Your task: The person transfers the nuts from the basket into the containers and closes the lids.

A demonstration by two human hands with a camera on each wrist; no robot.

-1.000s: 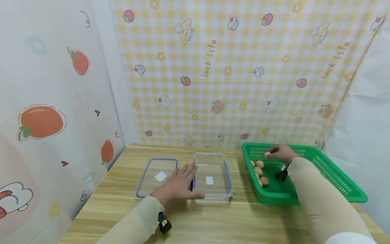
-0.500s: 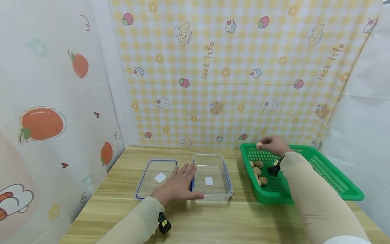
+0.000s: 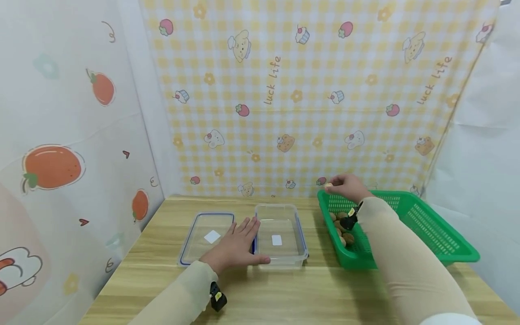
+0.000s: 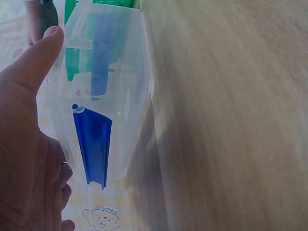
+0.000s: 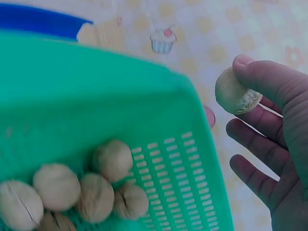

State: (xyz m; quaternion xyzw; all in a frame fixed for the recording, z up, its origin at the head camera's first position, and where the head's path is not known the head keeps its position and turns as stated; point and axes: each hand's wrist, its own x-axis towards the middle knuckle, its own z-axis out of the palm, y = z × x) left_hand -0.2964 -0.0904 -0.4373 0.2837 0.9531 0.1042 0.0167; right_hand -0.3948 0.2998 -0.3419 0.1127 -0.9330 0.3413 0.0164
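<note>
Between its thumb and fingers my right hand [image 3: 350, 187] pinches a walnut [image 5: 237, 91], held above the back left corner of a green plastic basket [image 3: 459, 246]. Several more walnuts [image 5: 57, 186] lie at the left end of that basket. With fingers spread straight, my left hand [image 3: 237, 248] rests against the left rim of a clear plastic container [image 3: 300, 255], its thumb across the front rim. In the left wrist view a blue locking flap [image 4: 94, 147] hangs on the container's side. The container has no lid on it, and a white label shows.
A clear lid [image 3: 199, 234] with a blue seal lies flat on the wooden table [image 3: 276, 298], left of the container. A patterned cloth [image 3: 227, 117] hangs behind the table, and a white sheet [image 3: 483, 176] stands at the right.
My right hand has risen and moved left with the walnut, from inside the basket to above its back left corner. My left hand stays at the container.
</note>
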